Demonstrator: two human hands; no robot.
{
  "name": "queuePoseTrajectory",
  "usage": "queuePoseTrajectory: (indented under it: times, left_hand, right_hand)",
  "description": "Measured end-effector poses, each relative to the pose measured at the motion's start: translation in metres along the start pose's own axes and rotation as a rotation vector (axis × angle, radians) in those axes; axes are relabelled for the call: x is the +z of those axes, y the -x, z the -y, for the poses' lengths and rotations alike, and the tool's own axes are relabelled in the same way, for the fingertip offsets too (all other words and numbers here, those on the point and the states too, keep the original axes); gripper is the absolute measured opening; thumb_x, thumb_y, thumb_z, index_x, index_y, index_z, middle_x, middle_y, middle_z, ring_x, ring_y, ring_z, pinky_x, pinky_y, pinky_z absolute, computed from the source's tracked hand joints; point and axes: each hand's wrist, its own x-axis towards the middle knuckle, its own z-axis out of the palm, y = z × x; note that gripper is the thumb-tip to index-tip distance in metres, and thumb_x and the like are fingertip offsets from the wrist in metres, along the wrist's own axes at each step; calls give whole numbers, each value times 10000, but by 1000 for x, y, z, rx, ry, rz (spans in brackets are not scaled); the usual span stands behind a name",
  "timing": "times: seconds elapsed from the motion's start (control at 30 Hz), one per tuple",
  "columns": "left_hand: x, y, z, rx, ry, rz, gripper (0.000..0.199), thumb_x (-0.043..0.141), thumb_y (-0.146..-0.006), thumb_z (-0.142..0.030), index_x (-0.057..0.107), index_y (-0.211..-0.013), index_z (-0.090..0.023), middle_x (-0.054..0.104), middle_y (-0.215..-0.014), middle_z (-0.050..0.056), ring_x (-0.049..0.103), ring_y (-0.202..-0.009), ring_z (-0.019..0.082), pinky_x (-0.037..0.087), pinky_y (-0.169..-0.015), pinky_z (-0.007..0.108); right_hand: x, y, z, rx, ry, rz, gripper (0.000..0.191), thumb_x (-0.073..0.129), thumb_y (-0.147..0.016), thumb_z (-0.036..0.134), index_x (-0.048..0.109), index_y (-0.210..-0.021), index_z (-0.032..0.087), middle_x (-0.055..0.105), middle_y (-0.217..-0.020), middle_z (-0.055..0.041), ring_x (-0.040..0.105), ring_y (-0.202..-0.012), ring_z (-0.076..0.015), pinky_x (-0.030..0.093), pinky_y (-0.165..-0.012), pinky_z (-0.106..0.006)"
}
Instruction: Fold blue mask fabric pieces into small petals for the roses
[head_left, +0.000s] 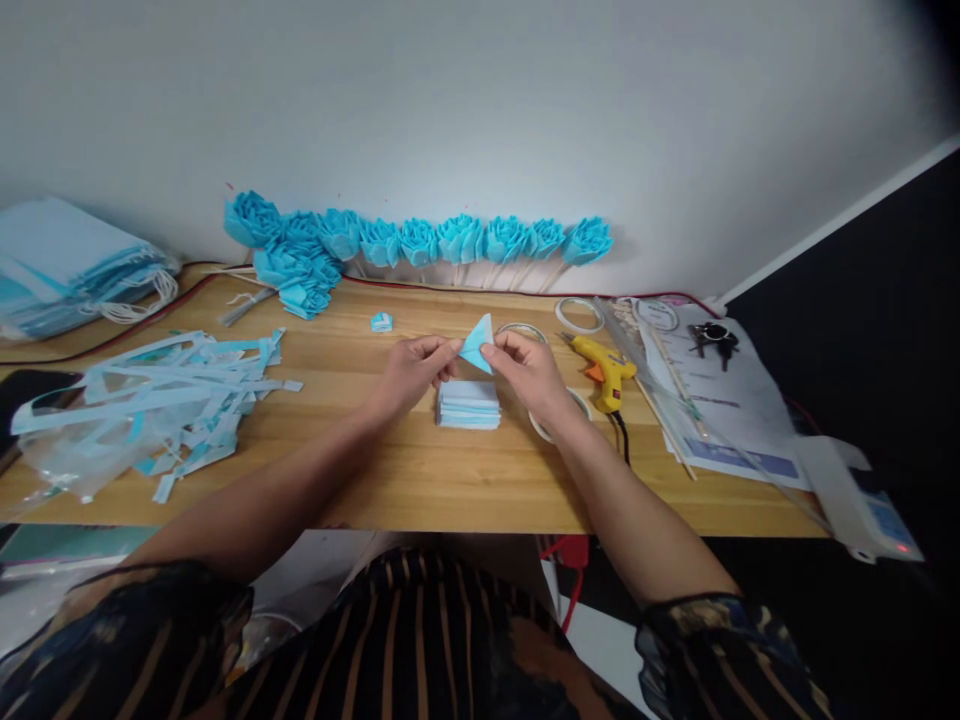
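Note:
Between my two hands, above the wooden table (390,490), is a blue and white folded piece (478,343) that looks like mask fabric, bent to a point at the top. My left hand (420,368) pinches its left corner between thumb and finger. At its lower right side, my right hand (526,372) grips it with thumb and fingertips. Just below the hands lies a neat stack of white and pale blue rectangular pieces (469,405). A small folded blue piece (382,322) rests on the table, left of and beyond my hands.
Blue handmade flowers (461,240) on sticks lean along the wall. Cut strips (187,385) are heaped at left, before a pile of masks (71,265). To the right lie a yellow glue gun (606,372), tape rolls (579,315), keys (714,340), papers (739,420) and a power strip (855,500).

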Motion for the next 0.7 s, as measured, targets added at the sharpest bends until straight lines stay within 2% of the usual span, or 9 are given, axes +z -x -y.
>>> queuePoseTrajectory:
  times: [0.13,0.33,0.7]
  left_hand:
    - [-2,-4,3,-22,95,-28,506,652,-774,-652,667,-768,-146,612,-620,9,515,-519,97,389,-469,220]
    - [-1,-3,4,-29,35,40,372,760,-706,-504,633,-748,-156,603,-634,-22,496,-536,79,391,-513,213]
    - [-2,-6,9,39,56,56,219,642,-799,-354,585,-704,-165,567,-635,-24,483,-576,83,378,-564,221]
  right_hand:
    - [-1,-1,1,1,-2,-35,399,691,-799,562,556,-671,209,464,-642,31,401,-623,-122,312,-576,-273]
    - [-1,-1,-1,8,10,-15,378,694,-797,532,556,-657,210,441,-620,36,374,-597,-119,291,-564,-274]
    - [-3,-5,-5,-50,113,1,372,684,-793,517,539,-634,214,471,-601,29,413,-586,-131,325,-568,-281]
